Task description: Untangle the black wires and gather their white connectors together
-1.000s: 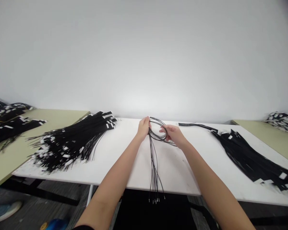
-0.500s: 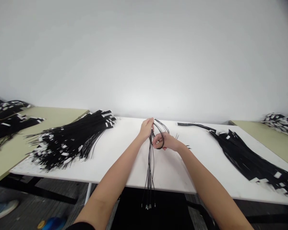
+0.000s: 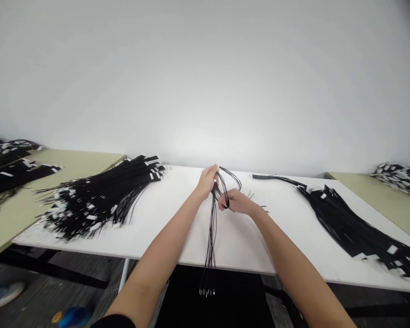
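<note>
Thin black cables (image 3: 211, 228) are bent into a loop and hang down past the front edge of the white table, with small silvery tips at their lower ends. My left hand (image 3: 207, 181) is closed around them near the top of the bundle. To its right and slightly lower, my right hand (image 3: 233, 200) has its fingers curled around the looped part of the same cables. The loop arches above and to the right, between the two hands. A few thin cable ends stick out on the table just beyond my right hand.
On the white table (image 3: 164, 232) lie a large pile of black cables with white tags (image 3: 102, 196) at left and another pile (image 3: 348, 223) at right. Greenish side tables (image 3: 82, 159) hold more cables. A shoe (image 3: 10, 294) and a blue object (image 3: 75, 316) are on the floor.
My right hand's fingers have curled in further around the cable loop. The hanging cable ends have swung slightly left and drawn closer together.
</note>
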Tool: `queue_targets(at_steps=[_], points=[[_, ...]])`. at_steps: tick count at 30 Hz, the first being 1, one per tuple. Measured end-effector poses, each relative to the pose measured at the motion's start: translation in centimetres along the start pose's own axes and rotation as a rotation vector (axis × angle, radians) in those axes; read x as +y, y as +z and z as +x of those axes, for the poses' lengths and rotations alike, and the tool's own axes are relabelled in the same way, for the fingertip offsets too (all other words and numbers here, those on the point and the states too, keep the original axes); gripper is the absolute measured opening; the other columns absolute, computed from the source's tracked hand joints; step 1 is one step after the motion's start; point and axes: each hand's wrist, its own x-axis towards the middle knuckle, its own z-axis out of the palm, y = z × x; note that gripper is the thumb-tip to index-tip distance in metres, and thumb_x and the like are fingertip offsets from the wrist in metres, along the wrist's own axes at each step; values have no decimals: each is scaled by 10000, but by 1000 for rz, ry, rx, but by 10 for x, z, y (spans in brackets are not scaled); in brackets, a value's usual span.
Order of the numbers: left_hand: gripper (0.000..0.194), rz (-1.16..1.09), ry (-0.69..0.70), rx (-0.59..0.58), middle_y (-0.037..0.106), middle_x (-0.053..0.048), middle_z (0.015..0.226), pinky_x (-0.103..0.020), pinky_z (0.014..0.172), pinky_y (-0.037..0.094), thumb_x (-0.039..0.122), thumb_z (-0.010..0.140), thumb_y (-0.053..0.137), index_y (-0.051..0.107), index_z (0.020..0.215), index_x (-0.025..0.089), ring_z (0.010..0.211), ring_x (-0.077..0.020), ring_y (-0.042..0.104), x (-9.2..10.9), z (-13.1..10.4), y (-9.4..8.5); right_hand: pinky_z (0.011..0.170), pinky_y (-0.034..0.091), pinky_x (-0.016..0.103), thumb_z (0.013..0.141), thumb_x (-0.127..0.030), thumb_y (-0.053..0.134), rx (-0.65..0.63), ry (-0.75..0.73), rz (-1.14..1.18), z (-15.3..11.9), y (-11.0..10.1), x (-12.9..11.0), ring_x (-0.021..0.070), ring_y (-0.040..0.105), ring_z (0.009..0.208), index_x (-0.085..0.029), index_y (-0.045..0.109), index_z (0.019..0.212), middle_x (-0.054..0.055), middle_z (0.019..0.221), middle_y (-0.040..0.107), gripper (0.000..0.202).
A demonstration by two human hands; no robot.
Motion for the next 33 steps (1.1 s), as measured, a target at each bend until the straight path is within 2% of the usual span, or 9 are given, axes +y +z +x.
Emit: queue_targets(at_steps=[5,9,13,18,21,25,27,30,33], points=[[386,72,60,-8,475,28,452,-247,509,325,501,899,431,472,681,185,464,-118,445,-7,-3,2,493,369,232,715,-339,732,66,88,-41,4,6,3,65,491,459,-162,659,684,4,731,630,195],[427,130,104,-4,457,28,466,-251,520,332,496,895,458,428,606,184,464,-109,430,-9,-8,6,454,355,228,648,-360,777,-22,176,66,4,10,1,96,556,488,-171,687,789,37,830,669,253],[389,121,102,24,466,27,471,-240,528,344,476,904,451,457,650,182,480,-109,432,-7,-7,6,424,287,206,681,-395,752,-67,192,253,5,14,-2,69,476,498,-158,630,785,40,792,661,286],[343,28,-2,66,491,25,555,-215,460,343,473,911,417,453,732,183,458,-94,419,-5,1,0,494,375,204,828,-453,605,48,139,455,10,14,-1,72,455,559,-155,520,822,-9,728,544,309],[347,-34,-97,36,517,14,637,-219,436,387,511,896,420,441,778,184,454,-94,461,-3,0,-2,512,387,211,815,-443,618,103,104,513,10,14,-3,68,409,548,-173,480,821,-50,669,427,303],[374,-94,-179,-62,554,-5,690,-254,438,449,564,863,449,438,830,192,463,-120,533,2,-5,-1,522,390,212,654,-341,757,117,80,518,5,13,-9,75,412,597,-197,435,778,-60,683,392,374],[373,-107,-192,-83,556,-7,703,-263,449,467,565,859,458,437,829,193,471,-120,544,5,-7,-1,520,389,208,616,-300,774,117,70,502,3,12,-11,85,435,629,-201,431,777,-59,689,397,391],[362,-104,-181,-83,556,-9,728,-237,435,448,549,865,465,449,830,189,464,-94,513,5,-5,-2,520,399,202,635,-245,762,136,62,449,3,11,-10,81,455,621,-196,452,831,-66,691,404,369],[358,-78,-146,-71,512,10,649,-190,378,355,538,878,457,449,814,186,414,-72,437,4,-2,-4,532,435,208,726,-199,707,179,66,352,7,8,-3,77,484,612,-168,494,913,-50,730,459,285]])
